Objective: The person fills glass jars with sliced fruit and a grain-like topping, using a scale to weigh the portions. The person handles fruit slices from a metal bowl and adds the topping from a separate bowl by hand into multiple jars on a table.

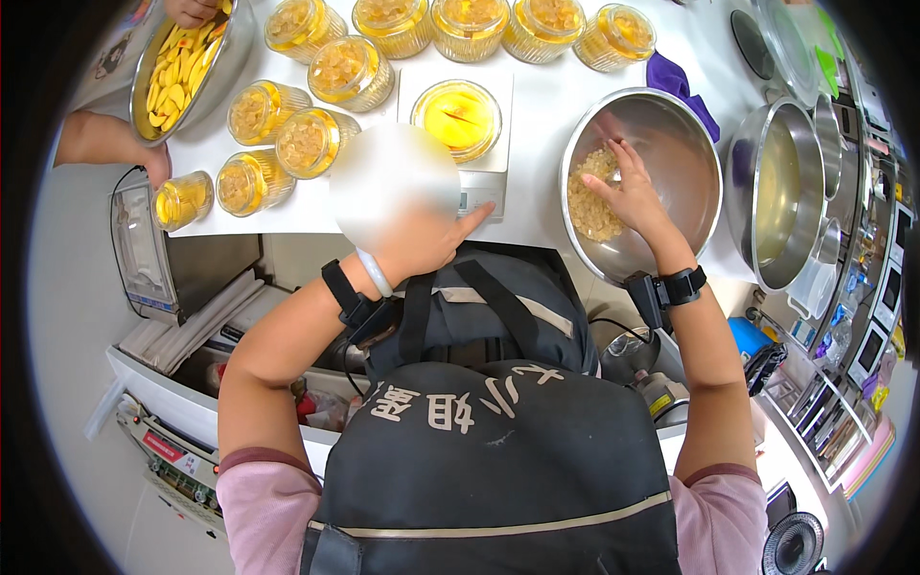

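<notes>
My right hand reaches into a steel bowl and rests with spread fingers on a heap of pale yellow chunks. My left hand points one finger at the front of a white kitchen scale; a blurred patch hides part of that hand. On the scale stands an open clear jar filled with yellow slices. Both wrists wear black straps, and the left one has a pale bangle as well.
Several filled clear jars stand on the white counter. Another person's hands hold a steel bowl of yellow slices at far left. A deep steel pot of liquid and a purple cloth sit at right.
</notes>
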A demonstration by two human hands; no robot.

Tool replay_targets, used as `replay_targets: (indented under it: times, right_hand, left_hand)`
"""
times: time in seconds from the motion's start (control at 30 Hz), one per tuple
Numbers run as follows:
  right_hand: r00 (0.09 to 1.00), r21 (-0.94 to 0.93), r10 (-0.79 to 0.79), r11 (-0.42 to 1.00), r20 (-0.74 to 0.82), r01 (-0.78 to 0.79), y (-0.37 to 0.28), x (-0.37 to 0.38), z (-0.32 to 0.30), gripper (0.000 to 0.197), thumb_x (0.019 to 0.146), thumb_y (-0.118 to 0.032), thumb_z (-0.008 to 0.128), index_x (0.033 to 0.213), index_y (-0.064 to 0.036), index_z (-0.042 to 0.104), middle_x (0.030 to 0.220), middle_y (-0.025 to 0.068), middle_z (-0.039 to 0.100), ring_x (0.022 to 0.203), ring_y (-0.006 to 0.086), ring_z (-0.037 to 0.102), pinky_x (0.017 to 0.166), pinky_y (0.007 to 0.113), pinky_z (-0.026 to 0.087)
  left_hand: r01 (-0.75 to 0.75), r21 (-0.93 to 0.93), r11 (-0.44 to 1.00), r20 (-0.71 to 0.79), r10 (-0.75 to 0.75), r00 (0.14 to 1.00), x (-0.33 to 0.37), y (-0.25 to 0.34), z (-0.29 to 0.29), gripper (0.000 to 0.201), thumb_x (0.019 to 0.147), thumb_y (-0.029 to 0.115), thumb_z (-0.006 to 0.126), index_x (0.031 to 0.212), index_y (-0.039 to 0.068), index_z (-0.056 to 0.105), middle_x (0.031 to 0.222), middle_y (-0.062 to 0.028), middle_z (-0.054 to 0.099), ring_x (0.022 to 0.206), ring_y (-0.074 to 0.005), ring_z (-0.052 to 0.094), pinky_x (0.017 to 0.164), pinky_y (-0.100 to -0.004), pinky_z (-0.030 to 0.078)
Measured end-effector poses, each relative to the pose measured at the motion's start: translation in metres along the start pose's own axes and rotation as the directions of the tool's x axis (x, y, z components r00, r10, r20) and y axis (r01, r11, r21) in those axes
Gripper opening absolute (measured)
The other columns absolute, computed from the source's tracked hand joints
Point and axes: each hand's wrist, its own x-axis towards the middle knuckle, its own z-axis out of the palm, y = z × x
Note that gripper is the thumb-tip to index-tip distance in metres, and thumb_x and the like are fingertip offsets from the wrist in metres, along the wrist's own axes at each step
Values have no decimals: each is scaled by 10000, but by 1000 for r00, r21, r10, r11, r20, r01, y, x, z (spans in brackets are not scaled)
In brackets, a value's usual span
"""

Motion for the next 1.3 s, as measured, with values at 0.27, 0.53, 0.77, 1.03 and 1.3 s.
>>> replay_targets:
  times: [0.27,0.53,0.77,1.03,1.3]
  right_hand:
    - [1000,-42,-10,999,-20,9,5,2,8,781,814,-463,669,1403,-52,362,1458,230,286,1333,365,331,1081,390,314]
    - [994,-13,104,994,-35,-104,10,9,22,689,830,-511,618,1323,-56,458,1284,254,410,1212,404,382,1021,433,342]
    - [984,183,176,968,-17,-170,-23,-11,47,435,895,-427,563,1101,-45,537,1105,296,498,1026,429,508,901,448,421]
    - [989,350,133,925,67,-148,-30,-13,43,278,927,-289,529,943,-11,538,804,166,604,729,350,579,693,396,464]
    - [886,748,-183,-480,426,-459,14,-18,-7,174,922,-231,500,942,-70,563,752,61,509,554,93,422,410,180,324]
  left_hand:
    - [38,48,998,30,-39,999,6,7,-5,642,738,106,573,1365,151,449,490,-43,529,410,-224,546,417,-350,417]
    - [53,-781,623,103,44,994,48,49,-51,358,888,239,550,1115,-33,500,705,-136,616,626,-264,612,571,-358,476]
    - [281,-881,381,285,-47,957,83,65,-40,341,919,289,539,842,-30,446,739,-147,627,643,-221,626,575,-324,482]
    - [354,-809,470,406,9,914,93,60,-46,384,888,303,581,948,-67,497,727,-131,633,620,-200,617,565,-311,479]
    - [423,-878,222,453,107,885,54,27,-85,335,943,273,543,1145,7,524,758,-63,641,668,-117,610,604,-246,493]
